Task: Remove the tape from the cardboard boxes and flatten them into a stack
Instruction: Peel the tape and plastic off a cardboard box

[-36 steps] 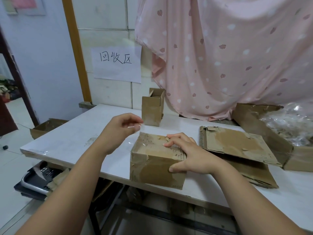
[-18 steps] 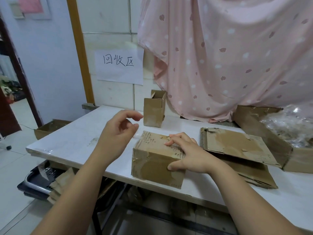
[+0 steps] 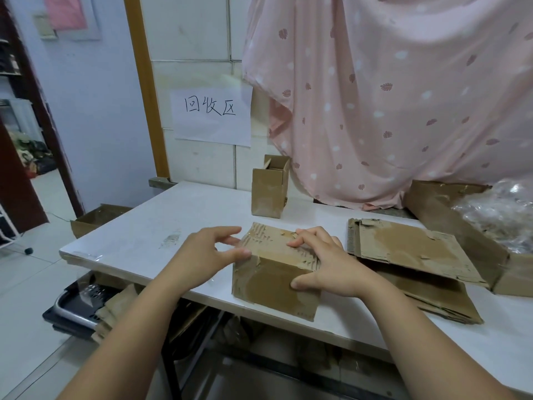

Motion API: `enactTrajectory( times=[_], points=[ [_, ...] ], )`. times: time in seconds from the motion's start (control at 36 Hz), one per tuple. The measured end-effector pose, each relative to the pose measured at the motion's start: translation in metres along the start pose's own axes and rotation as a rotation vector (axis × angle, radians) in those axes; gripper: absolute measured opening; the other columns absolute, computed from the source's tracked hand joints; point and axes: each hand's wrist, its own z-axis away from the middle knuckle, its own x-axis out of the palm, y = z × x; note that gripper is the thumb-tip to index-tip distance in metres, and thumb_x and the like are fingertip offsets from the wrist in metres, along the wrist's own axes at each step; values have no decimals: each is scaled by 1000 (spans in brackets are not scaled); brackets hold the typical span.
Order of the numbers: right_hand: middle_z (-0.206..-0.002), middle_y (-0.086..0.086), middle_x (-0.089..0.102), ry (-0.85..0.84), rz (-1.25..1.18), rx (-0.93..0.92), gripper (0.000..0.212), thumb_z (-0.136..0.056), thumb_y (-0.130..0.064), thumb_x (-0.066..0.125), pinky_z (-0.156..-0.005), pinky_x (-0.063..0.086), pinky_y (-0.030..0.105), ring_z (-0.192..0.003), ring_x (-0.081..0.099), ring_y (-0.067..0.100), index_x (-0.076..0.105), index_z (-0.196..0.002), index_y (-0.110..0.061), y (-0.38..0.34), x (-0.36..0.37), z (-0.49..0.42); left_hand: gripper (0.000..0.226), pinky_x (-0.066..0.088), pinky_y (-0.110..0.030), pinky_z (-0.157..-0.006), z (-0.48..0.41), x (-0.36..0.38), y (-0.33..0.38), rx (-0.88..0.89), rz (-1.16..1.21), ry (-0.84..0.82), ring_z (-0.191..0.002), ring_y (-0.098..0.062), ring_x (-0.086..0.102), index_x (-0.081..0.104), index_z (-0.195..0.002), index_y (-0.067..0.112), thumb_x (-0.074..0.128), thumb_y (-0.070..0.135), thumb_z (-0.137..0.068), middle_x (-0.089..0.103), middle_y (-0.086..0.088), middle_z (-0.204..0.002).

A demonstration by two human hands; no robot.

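1. The left hand (image 3: 212,252) had come down. A second ago it hung in the air left of the cardboard box (image 3: 277,272); now it sat at the box's left top edge.
2. Its fingers (image 3: 227,230) were released and loosely spread, with the thumb touching the near left corner of the lid.
3. The right hand (image 3: 326,264) had not budged. Its fingers (image 3: 305,241) lay curled over the top and its thumb pressed the near face, still grasping the box at its right end.
4. The box stayed where it was, at the near edge of the worktop (image 3: 173,226), top flaps still closed.
5. The flattened stack (image 3: 403,252) still lay just right of it, and the small upright box (image 3: 269,192) stood beyond it near the far wall, top open.
6. I could not tell whether any clear tape remained on the box or in the left hand.
7. The right hand covered the box's right end.
8. At far right, a large carton (image 3: 450,223) holding crumpled clear plastic (image 3: 501,215) ran off the frame edge.
9. Under the worktop a dark tray (image 3: 75,310) and cardboard scraps were only partly visible.
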Motion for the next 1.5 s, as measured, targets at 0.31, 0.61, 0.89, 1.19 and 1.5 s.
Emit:
enactTrajectory(
  times=[0.31, 0.61, 0.89, 1.19, 1.5],
  points=[
    [-124, -22, 30, -14, -9, 8, 59, -71, -33, 77, -88, 27, 27, -119, 25, 9, 46, -120, -42, -2, -1, -1, 28, 43, -27, -72, 9, 11, 1, 48, -380, 186, -86, -12, 54, 72, -98, 19, 54, 40, -93, 57, 7, -106],
    [-126, -21, 30, -49, 13, 13, 60, -71, -34, 78, -91, 27, 29, -119, 26, 11, 46, -121, -42, -2, -2, -5, 19, 42, -26, -75, 26, 33, -21, 135, -304, 511, -92, -17, 46, 73, -77, 8, 67, 25, -84, 38, -9, -135],
    [-115, -19, 31, 67, 45, 96, 48, -74, -49, 70, -90, 35, 34, -114, 29, 12, 43, -114, -46, 1, -2, -13, 20, 32, -14, -58, 61, 41, -63, 16, -112, 416, -67, -5, 46, 51, -74, 22, 54, 18, -94, 51, 4, -75],
    [-122, -21, 26, 152, 112, 80, 62, -73, -50, 69, -84, 32, 31, -117, 25, 11, 39, -127, -44, 0, 12, -4, 20, 38, -7, -64, 48, 57, -40, -92, 225, 273, -72, -7, 50, 66, -69, 28, 70, 14, -83, 38, 11, -104],
    [-123, -21, 26, 146, 102, 76, 62, -74, -49, 69, -86, 33, 31, -119, 23, 11, 39, -128, -43, -1, 13, -5, 17, 34, -6, -66, 21, 46, -13, 197, 155, 184, -77, 6, 47, 69, -69, 37, 75, 24, -78, 59, 15, -69]
  ],
)
